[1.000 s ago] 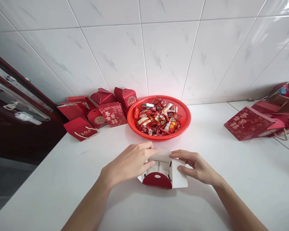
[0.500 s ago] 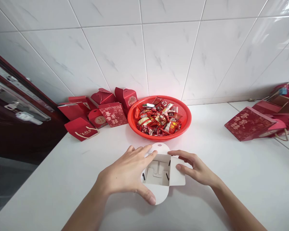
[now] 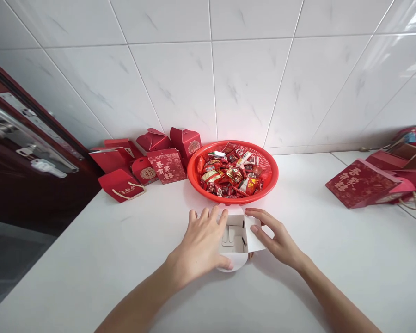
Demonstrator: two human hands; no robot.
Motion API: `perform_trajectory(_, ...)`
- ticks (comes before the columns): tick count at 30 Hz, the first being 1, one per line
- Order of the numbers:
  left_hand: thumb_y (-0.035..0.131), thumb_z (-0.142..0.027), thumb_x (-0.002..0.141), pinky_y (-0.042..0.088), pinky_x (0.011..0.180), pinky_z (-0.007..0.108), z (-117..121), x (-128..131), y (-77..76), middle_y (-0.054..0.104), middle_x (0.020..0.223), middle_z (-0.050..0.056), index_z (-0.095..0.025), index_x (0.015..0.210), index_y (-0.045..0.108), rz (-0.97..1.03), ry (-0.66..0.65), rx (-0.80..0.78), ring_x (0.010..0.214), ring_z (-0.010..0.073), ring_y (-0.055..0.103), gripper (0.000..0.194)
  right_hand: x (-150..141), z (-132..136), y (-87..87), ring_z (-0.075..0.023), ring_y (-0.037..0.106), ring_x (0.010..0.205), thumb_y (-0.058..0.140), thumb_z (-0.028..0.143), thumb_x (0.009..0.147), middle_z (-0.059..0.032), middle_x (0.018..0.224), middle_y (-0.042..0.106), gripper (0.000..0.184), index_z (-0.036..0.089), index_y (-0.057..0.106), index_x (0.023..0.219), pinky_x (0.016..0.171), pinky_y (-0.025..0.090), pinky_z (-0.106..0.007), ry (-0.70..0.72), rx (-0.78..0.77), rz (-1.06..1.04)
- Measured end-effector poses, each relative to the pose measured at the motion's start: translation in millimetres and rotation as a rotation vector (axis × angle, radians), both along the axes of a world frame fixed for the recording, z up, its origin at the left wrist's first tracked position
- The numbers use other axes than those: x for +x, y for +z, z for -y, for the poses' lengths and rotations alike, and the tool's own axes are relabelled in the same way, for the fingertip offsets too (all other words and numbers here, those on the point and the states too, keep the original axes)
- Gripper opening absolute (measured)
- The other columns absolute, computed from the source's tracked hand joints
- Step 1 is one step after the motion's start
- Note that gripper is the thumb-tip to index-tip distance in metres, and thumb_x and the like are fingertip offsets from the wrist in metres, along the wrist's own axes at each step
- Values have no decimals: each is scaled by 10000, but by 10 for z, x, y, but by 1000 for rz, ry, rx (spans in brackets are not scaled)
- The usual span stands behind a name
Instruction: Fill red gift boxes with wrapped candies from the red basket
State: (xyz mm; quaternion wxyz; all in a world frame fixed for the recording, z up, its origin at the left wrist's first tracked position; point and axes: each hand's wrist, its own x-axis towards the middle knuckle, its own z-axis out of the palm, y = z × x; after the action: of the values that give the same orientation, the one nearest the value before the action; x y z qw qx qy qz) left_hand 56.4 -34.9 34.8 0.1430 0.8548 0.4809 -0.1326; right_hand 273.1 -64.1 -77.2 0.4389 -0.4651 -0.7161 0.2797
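A small open paper box (image 3: 236,237), white inside with its flaps spread, stands on the white counter (image 3: 125,259) in front of me. My left hand (image 3: 203,243) wraps its left side, fingers along the left flap and thumb pressing the near rounded flap. My right hand (image 3: 275,238) holds the right flap between fingers and thumb. The box's inside shows slots and nothing in it. Just behind it sits a red plastic basket (image 3: 270,159) heaped with wrapped candies (image 3: 230,173).
Several red gift boxes and small bags (image 3: 142,159) cluster at the back left against the tiled wall. More red bags (image 3: 370,182) lie at the right. A dark door with metal hardware (image 3: 24,157) borders the counter's left edge.
The box's near red flap has been folded down and outward, showing its white inside. Both hands and the box have shifted a little farther from me, toward the basket.
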Motion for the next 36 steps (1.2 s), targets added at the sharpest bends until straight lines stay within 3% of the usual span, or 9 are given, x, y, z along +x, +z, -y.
perform_trajectory(3, 881, -468, 681, 374, 1110, 546, 42, 6, 5, 474, 1563, 237, -134, 1583, 410, 10, 6, 5, 1318, 401, 515, 1071, 4, 2, 35, -258, 667, 1241, 555, 321, 1049, -128, 1337, 687, 262, 257, 658, 1281, 983, 578, -385, -55, 114, 14)
perform_trajectory(9, 879, -461, 716, 344, 1141, 546, 154, 0, 76, 464, 1551, 237, -192, 1516, 512, 43, 7, -39, 1384, 419, 466, 921, 47, -88, 217, -226, 719, 1135, 602, 239, 1020, -101, 1211, 740, 175, 252, 709, 1157, 949, 590, -350, -109, 296, 41)
perform_trajectory(14, 851, -513, 745, 347, 1128, 587, 150, -80, 125, 425, 1587, 225, -212, 1473, 555, 89, -17, -69, 1399, 457, 426, 842, 103, -409, 395, -221, 739, 1048, 608, 225, 1004, -79, 1079, 776, 123, 239, 730, 1012, 907, 593, -343, -135, 372, 26)
perform_trajectory(17, 771, -544, 819, 429, 1041, 549, 137, -155, 155, 520, 1495, 185, -242, 1445, 582, 156, -19, -77, 1312, 442, 479, 720, 166, -693, 512, -238, 742, 996, 594, 270, 992, -86, 1050, 780, 146, 222, 729, 964, 842, 596, -349, -146, 299, 77)
perform_trajectory(20, 662, -566, 906, 479, 960, 505, 126, -223, 164, 553, 1454, 144, -281, 1430, 598, 232, -26, -80, 1288, 436, 471, 600, 205, -989, 646, -236, 742, 929, 589, 262, 966, -85, 1056, 783, 153, 207, 731, 981, 811, 582, -340, -161, 75, 273)
perform_trajectory(23, 621, -549, 943, 477, 971, 511, 107, -272, 156, 595, 1398, 99, -325, 1430, 598, 299, -51, -49, 1255, 410, 488, 537, 164, -1253, 744, -245, 717, 1085, 592, 211, 953, -74, 1189, 768, 184, 220, 721, 1085, 887, 546, -323, -224, -160, 602)
perform_trajectory(25, 614, -512, 960, 463, 1006, 521, 82, -296, 152, 634, 1343, 76, -335, 1410, 615, 349, -77, 3, 1229, 381, 515, 484, 94, -1400, 760, -278, 709, 1110, 622, 237, 946, -93, 1195, 764, 193, 217, 709, 1117, 862, 537, -334, -259, -238, 714)
perform_trajectory(31, 606, -431, 990, 419, 1133, 480, -109, -360, 136, 722, 1283, 50, -290, 1277, 716, 563, -72, 190, 1286, 309, 573, 338, -121, -1657, 687, -330, 711, 1046, 708, 431, 911, -163, 1144, 745, 310, 176, 677, 1086, 751, 526, -353, -253, -330, 859)
perform_trajectory(36, 616, -424, 955, 538, 1016, 407, -389, -389, 56, 788, 1167, 65, -231, 1141, 785, 797, 101, 224, 1101, 276, 711, 317, -177, -1697, 686, -317, 678, 1134, 732, 320, 903, -150, 1196, 734, 259, 196, 660, 1119, 845, 520, -354, -149, -296, 923)
